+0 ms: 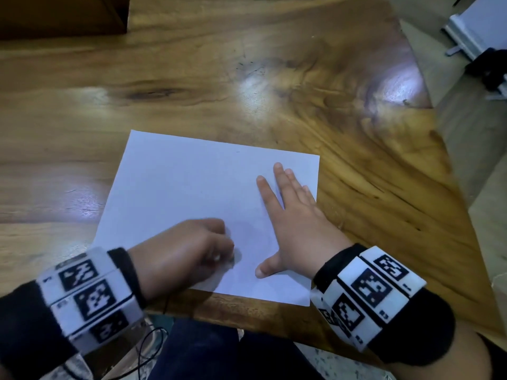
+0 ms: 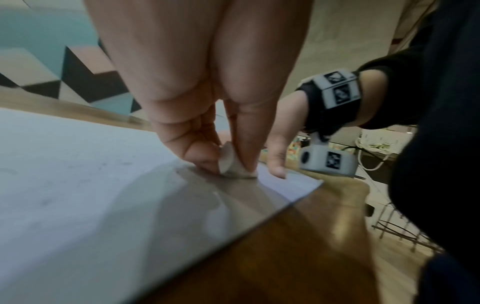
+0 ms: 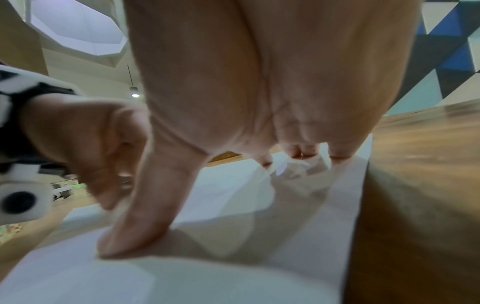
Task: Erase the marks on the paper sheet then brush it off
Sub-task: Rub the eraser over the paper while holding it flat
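Observation:
A white paper sheet (image 1: 192,187) lies on the wooden table (image 1: 247,78) near its front edge. My left hand (image 1: 192,248) pinches a small white eraser (image 2: 233,164) between thumb and fingers and presses it onto the sheet (image 2: 78,174) near its front edge. In the head view the eraser is mostly hidden under the fingers. My right hand (image 1: 290,215) lies flat on the right part of the sheet (image 3: 233,189), fingers straight and thumb spread. Faint grey smudges show on the paper close to the eraser.
The table's right edge (image 1: 452,187) runs diagonally close to my right hand. A dark wooden box (image 1: 63,15) stands at the far left corner. White and black equipment (image 1: 482,45) sits on the floor beyond the table. Small dark specks (image 1: 252,67) lie on the far wood.

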